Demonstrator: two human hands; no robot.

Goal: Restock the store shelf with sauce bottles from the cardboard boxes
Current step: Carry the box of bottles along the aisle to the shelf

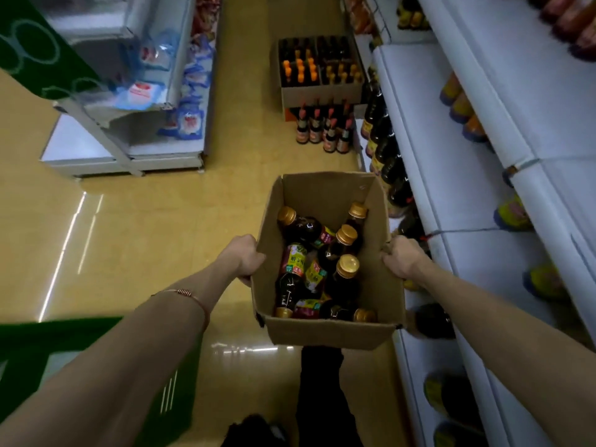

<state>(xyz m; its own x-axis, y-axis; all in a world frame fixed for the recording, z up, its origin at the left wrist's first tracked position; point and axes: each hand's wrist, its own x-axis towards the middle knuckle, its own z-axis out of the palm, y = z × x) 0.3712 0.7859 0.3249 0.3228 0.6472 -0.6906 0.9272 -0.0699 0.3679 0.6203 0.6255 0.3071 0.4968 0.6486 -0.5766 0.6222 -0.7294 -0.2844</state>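
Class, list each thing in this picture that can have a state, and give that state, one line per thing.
Carried cardboard box: open-topped, held off the floor.
Bottles in it: capped, lying jumbled.
Left hand: grips the box's left wall.
Right hand: grips the right wall.
Far box: open, on the floor.

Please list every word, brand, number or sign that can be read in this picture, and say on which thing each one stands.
No text can be quoted with certainty.
Labels of the sauce bottles in the cardboard box: printed characters show, but too blurred to read.
Labels of the bottles standing on the floor: too small.
Blue and white packets on the far rack: blurred.
Green panel at top left: only ring shapes, no letters.
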